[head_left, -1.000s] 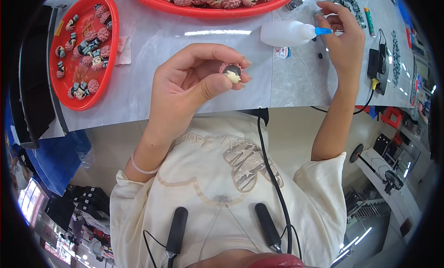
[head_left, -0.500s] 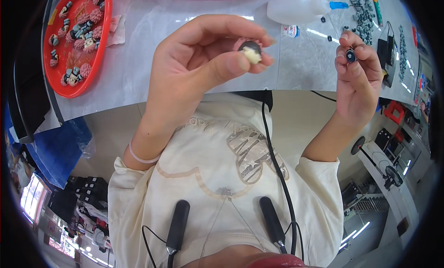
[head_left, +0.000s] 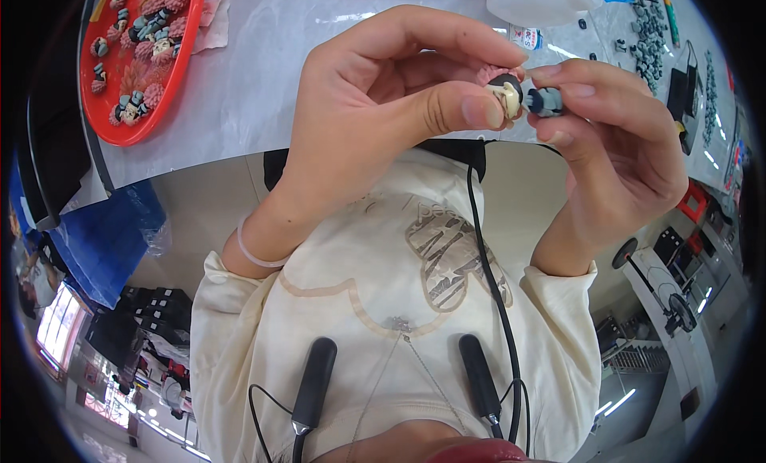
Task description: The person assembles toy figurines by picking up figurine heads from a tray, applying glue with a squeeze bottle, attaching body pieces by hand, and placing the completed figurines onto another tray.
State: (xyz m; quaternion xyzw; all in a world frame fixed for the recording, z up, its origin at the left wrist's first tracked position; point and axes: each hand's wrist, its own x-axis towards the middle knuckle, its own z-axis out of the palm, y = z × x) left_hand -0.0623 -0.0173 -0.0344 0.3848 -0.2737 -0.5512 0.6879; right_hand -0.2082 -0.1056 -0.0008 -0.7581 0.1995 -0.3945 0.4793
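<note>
Between the thumb and fingers of my left hand (head_left: 383, 104) is a small figurine head (head_left: 507, 94), cream on one side, dark in the middle and pink and bumpy on top. My right hand (head_left: 618, 136) pinches a tiny blue-grey figurine body (head_left: 546, 102) in its fingertips. A pale narrow end of the body points at the head's underside. The two pieces are very close together; whether they touch I cannot tell. Both hands are raised over the near edge of the table.
At the left, a red oval tray (head_left: 183, 72) bears several pink-haired figurines. A white squeeze bottle (head_left: 538, 4) with a blue tip lies at the far right, beside a small labelled container (head_left: 527, 37). Many blue-grey pieces (head_left: 650, 44) are spread beyond, near a green pen-like stick (head_left: 671, 21).
My right hand has moved left and brought the body up to the head. My left hand has shifted slightly right, still gripping the head.
</note>
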